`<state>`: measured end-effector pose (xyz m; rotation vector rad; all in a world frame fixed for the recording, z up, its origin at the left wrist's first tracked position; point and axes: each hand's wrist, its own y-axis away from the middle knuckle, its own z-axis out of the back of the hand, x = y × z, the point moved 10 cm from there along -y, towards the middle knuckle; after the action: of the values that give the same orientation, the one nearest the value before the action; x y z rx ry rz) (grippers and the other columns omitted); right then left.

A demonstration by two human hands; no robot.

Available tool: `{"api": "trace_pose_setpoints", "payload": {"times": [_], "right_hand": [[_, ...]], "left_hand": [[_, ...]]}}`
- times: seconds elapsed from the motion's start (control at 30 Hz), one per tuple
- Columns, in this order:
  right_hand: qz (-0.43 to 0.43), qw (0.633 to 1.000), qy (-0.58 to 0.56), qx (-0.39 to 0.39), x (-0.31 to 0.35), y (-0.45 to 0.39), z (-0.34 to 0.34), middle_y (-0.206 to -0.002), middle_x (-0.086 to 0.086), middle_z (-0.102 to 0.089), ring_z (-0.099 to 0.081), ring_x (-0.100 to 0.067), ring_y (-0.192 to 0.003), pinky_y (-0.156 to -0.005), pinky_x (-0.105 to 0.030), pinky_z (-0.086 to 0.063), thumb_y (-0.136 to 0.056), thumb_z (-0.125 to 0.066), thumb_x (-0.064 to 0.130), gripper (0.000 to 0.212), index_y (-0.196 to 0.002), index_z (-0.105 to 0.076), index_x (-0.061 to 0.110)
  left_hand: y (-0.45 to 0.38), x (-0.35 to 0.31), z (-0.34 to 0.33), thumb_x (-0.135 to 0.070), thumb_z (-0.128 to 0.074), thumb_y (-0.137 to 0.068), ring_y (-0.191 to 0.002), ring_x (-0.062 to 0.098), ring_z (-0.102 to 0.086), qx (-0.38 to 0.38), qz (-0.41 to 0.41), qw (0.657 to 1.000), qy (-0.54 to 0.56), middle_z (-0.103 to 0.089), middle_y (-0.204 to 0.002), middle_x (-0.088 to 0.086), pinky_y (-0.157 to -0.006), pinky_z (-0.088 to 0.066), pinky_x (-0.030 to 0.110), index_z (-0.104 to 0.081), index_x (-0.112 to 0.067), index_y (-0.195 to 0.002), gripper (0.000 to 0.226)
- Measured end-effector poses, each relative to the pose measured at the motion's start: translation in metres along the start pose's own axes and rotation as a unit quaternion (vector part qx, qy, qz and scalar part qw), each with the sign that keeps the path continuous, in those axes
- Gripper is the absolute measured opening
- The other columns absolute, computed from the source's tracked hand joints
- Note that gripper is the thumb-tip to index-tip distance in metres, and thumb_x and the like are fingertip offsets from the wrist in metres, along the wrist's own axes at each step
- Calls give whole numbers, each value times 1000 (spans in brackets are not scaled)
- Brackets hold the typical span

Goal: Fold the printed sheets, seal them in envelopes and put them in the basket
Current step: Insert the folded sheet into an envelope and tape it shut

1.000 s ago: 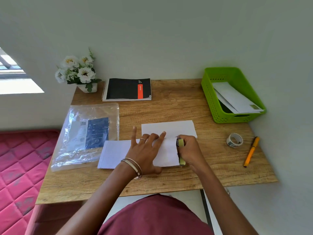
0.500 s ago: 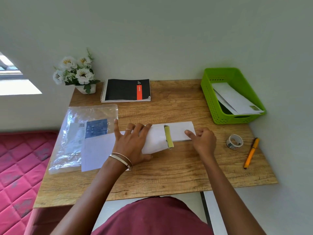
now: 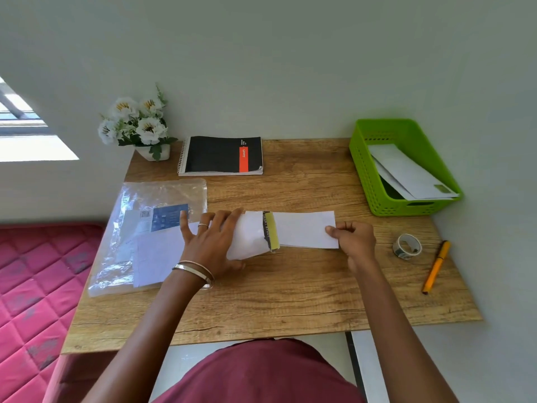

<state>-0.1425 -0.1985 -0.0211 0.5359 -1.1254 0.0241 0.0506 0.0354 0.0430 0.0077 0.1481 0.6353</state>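
A white envelope [image 3: 250,237] lies mid-desk, its open end with a yellow-green strip [image 3: 272,230] facing right. My left hand [image 3: 213,242] presses flat on the envelope, fingers spread. A folded white sheet [image 3: 305,230] lies just right of the envelope mouth, its left end at or under the flap. My right hand [image 3: 353,237] pinches the sheet's right edge. The green basket [image 3: 366,170] stands at the back right with sealed envelopes [image 3: 406,173] inside.
A clear plastic pack [image 3: 145,228] of envelopes and a loose white sheet [image 3: 157,257] lie at the left. A black notebook [image 3: 222,155] and a flower pot [image 3: 136,126] stand at the back. A tape roll [image 3: 406,246] and an orange pen [image 3: 436,266] lie right of my hand.
The envelope and my left hand slid left and back. My right hand let go of the envelope's flap end and took hold of the folded sheet's right edge.
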Motion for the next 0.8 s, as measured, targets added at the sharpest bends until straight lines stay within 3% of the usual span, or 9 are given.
{"api": "trace_pose_setpoints", "payload": {"times": [0.13,0.23,0.33,0.5,0.8], "right_hand": [[46,994,-67,72,13,9,2,-95,-16,-68,-64,-34,-99,-82,-46,-56,-79,-74,9,17,-76,-58,14],[75,989,-102,76,25,21,14,-101,-12,-68,-67,-28,-94,-56,-39,-60,-84,-68,3,21,-100,-56,8],[107,984,-132,47,35,30,34,-107,-8,-66,-66,-21,-92,-52,-36,-59,-86,-63,0,36,-120,-54,6],[149,970,-191,3,38,36,65,-102,-8,-67,-70,-11,-79,-48,-25,-56,-87,-60,-3,28,-115,-59,-1],[171,970,-171,11,36,48,58,-103,-11,-68,-66,-21,-90,-48,-26,-56,-86,-62,-1,27,-113,-62,3]], "left_hand": [[-2,9,-5,-59,-70,-63,-137,28,-17,15,14,1000,16,-27,-144,-2,-104,9,69,-6,-28,-146,110],[-4,12,-6,-58,-71,-62,-137,29,-18,15,15,999,41,-28,-144,-1,-104,9,68,-8,-28,-145,109],[-6,14,-7,-57,-72,-61,-137,30,-18,11,13,999,50,-28,-144,0,-105,10,67,-9,-28,-145,109],[-7,16,-5,-57,-74,-59,-137,30,-18,3,15,998,62,-25,-145,0,-105,11,66,-7,-27,-145,113],[-9,18,-6,-56,-74,-59,-138,31,-13,19,28,998,50,-23,-145,3,-105,12,65,-4,-27,-145,114]]}}
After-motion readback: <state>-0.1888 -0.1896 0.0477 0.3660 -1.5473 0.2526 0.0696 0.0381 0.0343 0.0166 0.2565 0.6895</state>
